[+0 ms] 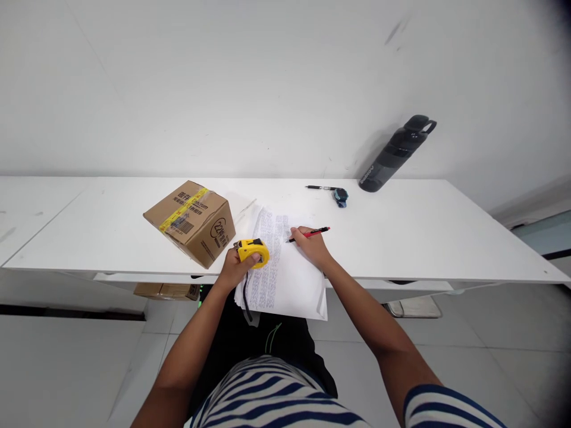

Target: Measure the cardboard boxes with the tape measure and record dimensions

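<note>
My left hand (235, 266) is closed around a yellow tape measure (253, 251), whose black strap hangs down over the table edge. My right hand (311, 245) grips a red pen (314, 233) with its tip on a white sheet of paper (285, 274) covered with rows of writing. The sheet lies on the white table (401, 238) and overhangs its near edge. A brown cardboard box (191, 222) with yellow tape sits just left of my left hand.
A black pen (320, 188) and a blue watch (341, 196) lie farther back on the table. A dark water bottle (397, 153) leans against the white wall at the back right. Another cardboard box (166, 290) sits under the table.
</note>
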Action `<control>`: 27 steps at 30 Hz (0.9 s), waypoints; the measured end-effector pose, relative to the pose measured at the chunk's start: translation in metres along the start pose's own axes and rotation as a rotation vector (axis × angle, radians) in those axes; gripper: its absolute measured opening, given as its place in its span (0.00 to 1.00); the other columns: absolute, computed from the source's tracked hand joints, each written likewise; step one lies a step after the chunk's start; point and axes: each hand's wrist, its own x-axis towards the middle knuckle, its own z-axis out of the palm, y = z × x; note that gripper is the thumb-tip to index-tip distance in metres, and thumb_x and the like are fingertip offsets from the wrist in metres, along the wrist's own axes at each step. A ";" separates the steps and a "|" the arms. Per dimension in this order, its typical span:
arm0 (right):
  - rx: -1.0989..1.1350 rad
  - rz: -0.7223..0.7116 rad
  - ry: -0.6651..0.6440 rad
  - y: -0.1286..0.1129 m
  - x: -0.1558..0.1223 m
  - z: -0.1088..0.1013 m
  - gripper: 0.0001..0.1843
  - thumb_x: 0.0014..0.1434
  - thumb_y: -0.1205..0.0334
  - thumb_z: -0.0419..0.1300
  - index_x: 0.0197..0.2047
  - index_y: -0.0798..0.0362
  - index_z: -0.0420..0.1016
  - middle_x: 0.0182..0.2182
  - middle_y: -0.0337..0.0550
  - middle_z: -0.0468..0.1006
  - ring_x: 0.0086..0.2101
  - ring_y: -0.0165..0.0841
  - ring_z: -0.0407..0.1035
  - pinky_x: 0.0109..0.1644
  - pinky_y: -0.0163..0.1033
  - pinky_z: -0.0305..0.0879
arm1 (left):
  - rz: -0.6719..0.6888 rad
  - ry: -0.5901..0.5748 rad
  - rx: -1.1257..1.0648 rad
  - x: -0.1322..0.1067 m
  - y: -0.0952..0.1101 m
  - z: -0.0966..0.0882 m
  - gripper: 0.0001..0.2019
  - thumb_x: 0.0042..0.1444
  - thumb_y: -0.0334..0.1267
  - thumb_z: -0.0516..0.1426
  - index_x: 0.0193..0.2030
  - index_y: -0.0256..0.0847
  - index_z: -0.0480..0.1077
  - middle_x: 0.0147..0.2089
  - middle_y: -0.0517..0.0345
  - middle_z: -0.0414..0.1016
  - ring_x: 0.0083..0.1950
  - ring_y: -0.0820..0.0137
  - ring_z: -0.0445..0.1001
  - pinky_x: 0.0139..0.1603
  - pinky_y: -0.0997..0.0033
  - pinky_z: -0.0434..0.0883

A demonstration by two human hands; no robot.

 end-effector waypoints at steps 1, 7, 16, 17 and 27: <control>0.005 0.002 0.008 0.000 0.000 0.000 0.20 0.57 0.47 0.56 0.21 0.51 0.69 0.19 0.37 0.66 0.27 0.33 0.62 0.34 0.39 0.59 | 0.004 0.004 -0.002 0.000 0.001 0.000 0.21 0.48 0.50 0.65 0.42 0.34 0.78 0.38 0.51 0.79 0.38 0.66 0.76 0.41 0.68 0.74; 0.025 -0.003 -0.002 -0.001 -0.002 -0.001 0.21 0.57 0.47 0.56 0.19 0.51 0.67 0.19 0.36 0.65 0.27 0.33 0.61 0.34 0.38 0.58 | -0.005 0.039 0.059 -0.001 0.008 0.002 0.22 0.46 0.53 0.65 0.38 0.33 0.77 0.35 0.51 0.79 0.35 0.66 0.76 0.39 0.67 0.74; 0.043 -0.004 0.030 -0.002 -0.003 -0.001 0.21 0.57 0.47 0.56 0.19 0.51 0.67 0.19 0.36 0.64 0.26 0.32 0.60 0.34 0.39 0.57 | -0.001 0.044 0.037 0.000 0.003 0.001 0.22 0.45 0.53 0.66 0.37 0.33 0.78 0.35 0.51 0.79 0.36 0.66 0.76 0.39 0.68 0.74; 0.045 -0.003 0.042 -0.002 -0.003 -0.001 0.20 0.57 0.48 0.56 0.20 0.51 0.67 0.19 0.35 0.64 0.26 0.32 0.60 0.34 0.39 0.57 | -0.003 0.043 0.038 0.001 0.003 0.001 0.22 0.45 0.53 0.66 0.37 0.33 0.78 0.34 0.51 0.79 0.36 0.65 0.76 0.39 0.68 0.74; 0.053 -0.026 0.020 -0.002 -0.002 -0.001 0.19 0.57 0.49 0.56 0.20 0.51 0.67 0.20 0.37 0.67 0.28 0.33 0.62 0.36 0.40 0.58 | 0.007 0.013 0.054 0.000 0.005 -0.001 0.22 0.47 0.53 0.65 0.37 0.32 0.77 0.34 0.51 0.79 0.34 0.67 0.76 0.38 0.69 0.73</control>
